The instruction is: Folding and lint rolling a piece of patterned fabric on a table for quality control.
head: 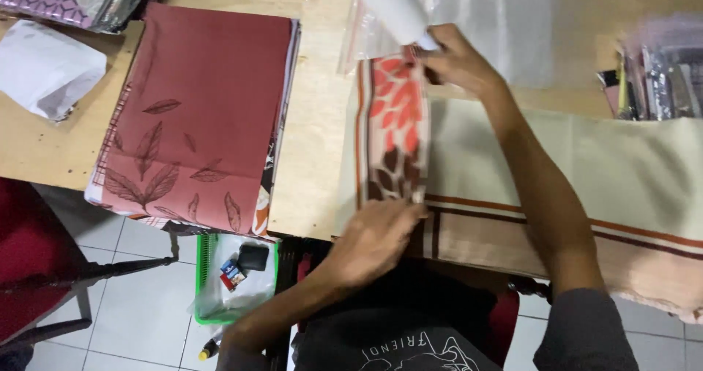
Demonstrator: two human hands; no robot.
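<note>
Plywood table (315,122), red fabric stack (205,107), cream striped cloth (622,166), clear plastic bags (505,27)

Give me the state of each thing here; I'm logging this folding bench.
Cream striped cloth: spread over the table edge, one end folded back.
Leaf-print folded end: pressed flat under both hands.
Left hand: flat on the near fold.
Right hand: on the far fold.
Red leaf-print stack: folded, lying flat.
Green basket: on the floor, holding small items.

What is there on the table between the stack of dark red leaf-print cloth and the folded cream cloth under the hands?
In the head view, only bare wooden table lies between the dark red cloth stack and the cream cloth.
</note>
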